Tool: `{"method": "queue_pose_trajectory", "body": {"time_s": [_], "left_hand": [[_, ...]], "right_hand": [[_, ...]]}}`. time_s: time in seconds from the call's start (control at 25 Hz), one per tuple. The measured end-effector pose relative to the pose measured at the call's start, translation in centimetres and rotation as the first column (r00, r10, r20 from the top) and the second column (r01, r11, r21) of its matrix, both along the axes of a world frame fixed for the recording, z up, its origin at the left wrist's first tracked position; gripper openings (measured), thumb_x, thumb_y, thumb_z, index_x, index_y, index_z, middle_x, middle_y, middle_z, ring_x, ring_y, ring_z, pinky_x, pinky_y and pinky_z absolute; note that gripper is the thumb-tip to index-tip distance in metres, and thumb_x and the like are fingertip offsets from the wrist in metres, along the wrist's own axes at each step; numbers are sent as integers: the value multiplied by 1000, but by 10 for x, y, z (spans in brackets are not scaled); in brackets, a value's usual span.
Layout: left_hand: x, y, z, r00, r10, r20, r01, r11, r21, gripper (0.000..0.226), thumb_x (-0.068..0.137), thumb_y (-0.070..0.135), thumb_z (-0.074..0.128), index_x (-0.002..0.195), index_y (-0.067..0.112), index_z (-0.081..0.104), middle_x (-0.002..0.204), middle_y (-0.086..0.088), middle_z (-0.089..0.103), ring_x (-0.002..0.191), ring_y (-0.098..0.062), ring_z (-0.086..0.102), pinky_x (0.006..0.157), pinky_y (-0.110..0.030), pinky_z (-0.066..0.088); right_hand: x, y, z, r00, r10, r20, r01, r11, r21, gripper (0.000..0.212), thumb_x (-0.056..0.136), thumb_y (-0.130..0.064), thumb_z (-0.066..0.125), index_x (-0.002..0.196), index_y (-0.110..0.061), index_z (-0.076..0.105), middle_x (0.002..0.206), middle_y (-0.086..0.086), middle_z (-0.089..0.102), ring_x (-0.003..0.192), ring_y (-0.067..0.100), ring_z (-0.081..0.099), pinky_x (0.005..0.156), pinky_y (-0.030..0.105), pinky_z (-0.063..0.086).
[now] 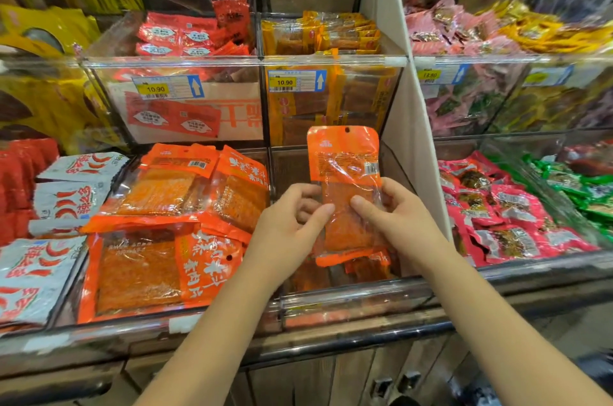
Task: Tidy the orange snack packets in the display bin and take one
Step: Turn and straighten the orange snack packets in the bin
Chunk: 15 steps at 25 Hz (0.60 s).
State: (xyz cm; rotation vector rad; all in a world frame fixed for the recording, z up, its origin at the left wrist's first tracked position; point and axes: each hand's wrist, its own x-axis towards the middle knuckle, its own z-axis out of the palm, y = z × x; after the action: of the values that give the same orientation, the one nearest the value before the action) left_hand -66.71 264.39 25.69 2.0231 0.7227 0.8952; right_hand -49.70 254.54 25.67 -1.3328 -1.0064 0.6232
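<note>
- Orange snack packet (345,173): tall and narrow, held upright over the display bin (361,288), about midway between the bin's left and right walls.
- Its top is a solid orange band with a small dark hang hole, a white logo, fine print and a barcode near the right edge.
- Its lower part is clear film showing a flat reddish-orange slab; a thin orange seam closes the bottom edge.
- The film is glossy and creased, catching the light.
- Left hand (288,223) grips the packet's lower left edge, thumb on the front and fingers curled behind.
- Right hand (394,213) grips the lower right edge the same way; the two thumbs are close together on the clear window without touching.
- More packets of the same kind (365,264) lie flat near the bin's front wall, just under the held packet's bottom seam.
- The bin to the left holds larger orange packets (172,206), stacked and overlapping.
- A yellow price label (284,82) reading 10.90 sits on the clear bin on the shelf behind.
- Pink packets (504,216) fill the bin to the right.
</note>
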Motion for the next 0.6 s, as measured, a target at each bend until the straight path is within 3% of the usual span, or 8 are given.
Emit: {"method": "queue_pose_trajectory", "body": {"time_s": [0.08, 0.16, 0.4, 0.6], "left_hand": [[-2, 2, -3, 997, -20, 79, 24, 998, -52, 13, 97, 24, 68, 106, 30, 61, 90, 13, 70, 82, 3, 65, 73, -13, 51], [-4, 2, -2, 989, -40, 140, 55, 993, -100, 17, 98, 18, 66, 101, 34, 60, 90, 15, 71, 84, 1, 67, 73, -15, 52], [-4, 2, 3, 965, -49, 256, 97, 979, -180, 14, 102, 15, 58, 110, 26, 59, 101, 7, 71, 86, -1, 69, 67, -19, 55], [-7, -3, 7, 958, -44, 282, 99, 978, -184, 15, 103, 21, 55, 111, 33, 59, 102, 12, 70, 71, 2, 66, 57, -15, 51]], "right_hand": [[1, -1, -2, 999, 25, 43, -26, 999, 20, 28, 87, -27, 74, 113, -21, 68, 109, 0, 77, 103, 15, 73, 84, 30, 61], [1, -4, -3, 998, 49, 48, -51, 998, 33, 34, 85, -32, 72, 116, -20, 67, 110, 1, 76, 106, 17, 72, 88, 34, 60], [-1, -9, -3, 989, 67, 129, -69, 998, 14, 24, 92, -37, 65, 110, -21, 71, 96, -4, 76, 97, 13, 73, 85, 30, 60], [0, -14, -1, 987, 67, 144, -66, 998, -8, 23, 95, -38, 61, 108, -24, 73, 97, -2, 76, 95, 15, 72, 84, 30, 59]]}}
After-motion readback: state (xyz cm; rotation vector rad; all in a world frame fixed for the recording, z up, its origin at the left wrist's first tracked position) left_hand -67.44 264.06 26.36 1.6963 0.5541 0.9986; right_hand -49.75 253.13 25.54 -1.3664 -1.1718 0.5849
